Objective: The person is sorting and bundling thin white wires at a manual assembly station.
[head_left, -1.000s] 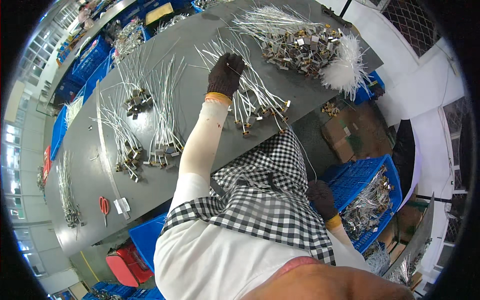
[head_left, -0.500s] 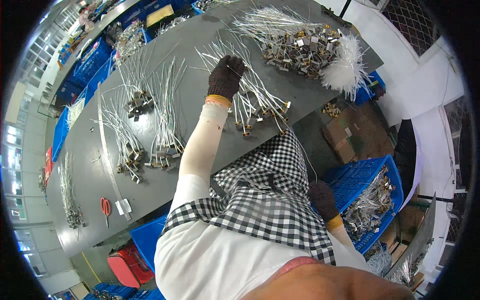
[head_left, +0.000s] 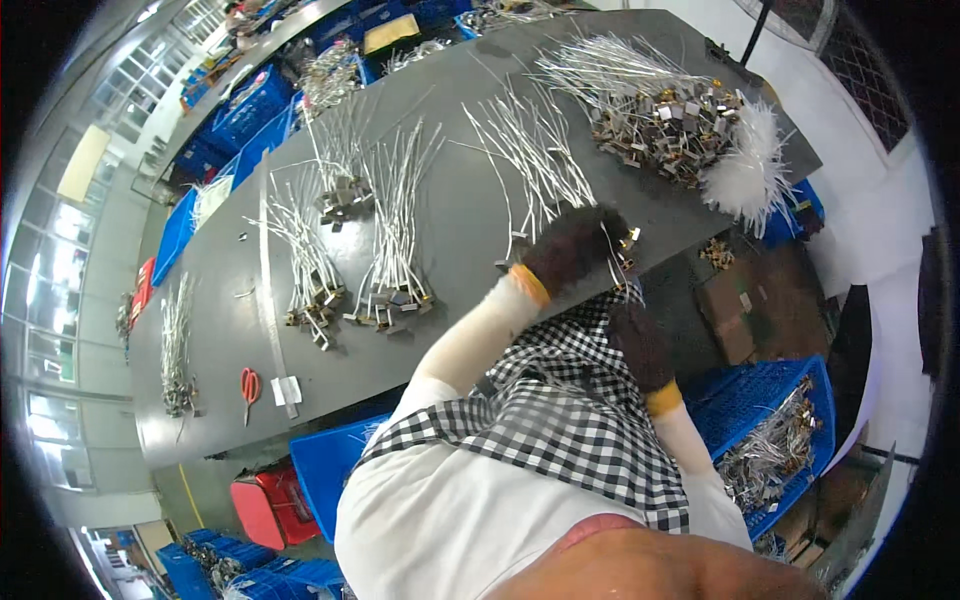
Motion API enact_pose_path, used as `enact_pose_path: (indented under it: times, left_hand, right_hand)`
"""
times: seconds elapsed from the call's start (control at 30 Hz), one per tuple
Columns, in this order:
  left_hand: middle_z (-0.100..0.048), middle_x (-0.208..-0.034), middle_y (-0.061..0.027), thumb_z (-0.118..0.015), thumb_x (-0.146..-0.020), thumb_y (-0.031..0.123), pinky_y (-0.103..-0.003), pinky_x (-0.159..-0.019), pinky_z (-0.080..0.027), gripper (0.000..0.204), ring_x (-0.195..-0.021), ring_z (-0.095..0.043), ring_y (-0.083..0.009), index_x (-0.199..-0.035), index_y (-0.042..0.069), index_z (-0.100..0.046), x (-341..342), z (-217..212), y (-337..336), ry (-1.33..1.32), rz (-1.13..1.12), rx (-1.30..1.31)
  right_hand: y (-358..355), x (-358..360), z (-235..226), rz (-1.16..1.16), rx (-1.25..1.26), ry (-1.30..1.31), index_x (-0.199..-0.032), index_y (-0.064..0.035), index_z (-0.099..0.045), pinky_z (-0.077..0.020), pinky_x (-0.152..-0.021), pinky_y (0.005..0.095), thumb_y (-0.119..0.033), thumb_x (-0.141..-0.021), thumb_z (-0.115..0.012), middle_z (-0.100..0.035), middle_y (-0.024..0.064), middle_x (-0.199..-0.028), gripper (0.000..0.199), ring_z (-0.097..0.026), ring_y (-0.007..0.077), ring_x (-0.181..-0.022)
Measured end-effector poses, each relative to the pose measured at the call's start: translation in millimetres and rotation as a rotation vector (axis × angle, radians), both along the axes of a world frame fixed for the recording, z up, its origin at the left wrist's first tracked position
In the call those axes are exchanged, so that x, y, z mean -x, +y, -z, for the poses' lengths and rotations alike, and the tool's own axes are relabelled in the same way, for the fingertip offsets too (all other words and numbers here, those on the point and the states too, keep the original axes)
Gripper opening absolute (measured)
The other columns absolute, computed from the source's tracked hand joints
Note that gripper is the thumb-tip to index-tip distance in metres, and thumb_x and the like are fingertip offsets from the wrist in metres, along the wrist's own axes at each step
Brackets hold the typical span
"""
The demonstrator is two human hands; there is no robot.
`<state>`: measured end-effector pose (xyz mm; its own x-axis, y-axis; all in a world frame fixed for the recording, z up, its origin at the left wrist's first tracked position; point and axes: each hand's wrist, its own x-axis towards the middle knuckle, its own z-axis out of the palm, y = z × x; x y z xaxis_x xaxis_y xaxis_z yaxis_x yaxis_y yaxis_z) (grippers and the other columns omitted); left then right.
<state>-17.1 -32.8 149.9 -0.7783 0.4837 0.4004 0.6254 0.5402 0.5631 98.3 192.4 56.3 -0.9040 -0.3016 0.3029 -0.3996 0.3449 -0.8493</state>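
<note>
My left hand [head_left: 575, 248], in a dark knitted glove with an orange cuff, lies over the connector ends of a bundle of white wires [head_left: 540, 150]. Its fingers curl downward, and what they grip is hidden beneath them. Small metal-and-dark connectors [head_left: 627, 247] show just right of the fingertips, with a thin white wire running down toward the table edge. Just below that edge, my right hand [head_left: 642, 348] in a matching glove reaches up near the wire's lower end. Its fingers are too dark and blurred to read.
More wire bundles [head_left: 400, 220] lie on the grey table [head_left: 480, 265] to the left, beside a metal ruler [head_left: 268, 290] and red-handled scissors [head_left: 250, 390]. A large connector pile [head_left: 670, 125] and white fibre bunch [head_left: 745, 160] sit at the far right. A blue crate [head_left: 745, 415] stands at lower right.
My left hand has moved down and right from the wires' middle to their connector ends. My right hand has risen from beside the crate to the table edge. The view has shifted.
</note>
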Motion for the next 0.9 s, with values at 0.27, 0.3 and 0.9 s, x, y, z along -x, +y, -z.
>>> enact_pose_path:
  times: [0.27,0.3,0.9]
  left_hand:
    - [-0.065,-0.095,-0.0107,-0.06,-0.086,0.009,-0.034,-0.075,-0.052,0.031,-0.088,-0.064,-0.0238,-0.117,0.006,-0.064,-60,-26,-13,-0.402,-0.031,-0.439]
    - [-0.065,-0.096,-0.009,-0.061,-0.087,0.012,-0.032,-0.074,-0.051,0.027,-0.088,-0.064,-0.0203,-0.114,0.007,-0.066,-61,-27,-14,-0.794,-0.098,-0.636]
    - [-0.068,-0.104,-0.0072,-0.055,-0.096,0.015,-0.027,-0.084,-0.049,0.028,-0.096,-0.063,-0.0143,-0.115,-0.002,-0.065,-52,-30,-9,-0.864,-0.17,-0.819]
  right_hand:
    - [-73,44,-90,-0.128,0.19,-0.214,-0.121,-0.003,-0.059,-0.0521,-0.079,0.0343,-0.014,-0.092,-0.063,-0.066,0.0134,-0.107,0.031,-0.064,0.0228,-0.092]
    - [-73,41,-96,-0.123,0.197,-0.218,-0.121,-0.003,-0.059,-0.0521,-0.079,0.0343,-0.014,-0.092,-0.063,-0.066,0.0134,-0.107,0.031,-0.064,0.0228,-0.092]
    - [-84,45,-86,-0.046,0.382,-0.346,-0.133,-0.0035,-0.046,-0.0488,-0.092,0.0324,-0.007,-0.082,-0.071,-0.057,0.0123,-0.123,0.056,-0.058,0.02,-0.111]
